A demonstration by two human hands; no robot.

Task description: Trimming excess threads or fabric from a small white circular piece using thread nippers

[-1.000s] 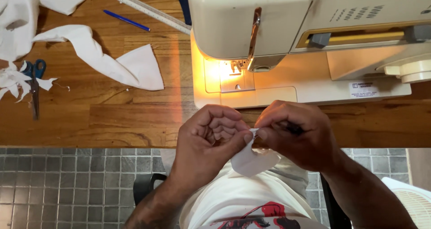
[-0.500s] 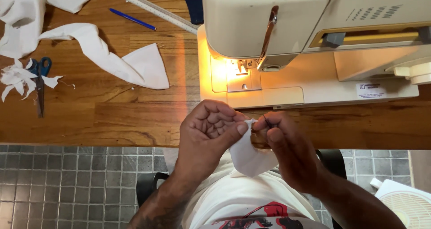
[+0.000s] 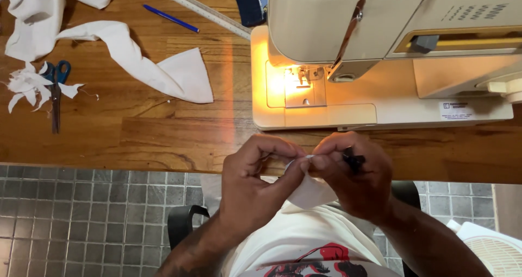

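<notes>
Small white fabric scrap (image 3: pixel 311 191) pinched between left hand (image 3: pixel 255 182) and right hand (image 3: pixel 356 179) fingers, just off wooden surface (image 3: pixel 136 130) edge, below cream sewing machine (image 3: pixel 380 54). Now drawn closer together than a moment ago; small dark tool (image 3: pixel 352 158) gripped too.

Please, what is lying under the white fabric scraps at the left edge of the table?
Blue-handled scissors lie under the scraps. One handle loop and the dark blades show; the other loop and the pivot are covered. Below them is the wooden table.
</notes>
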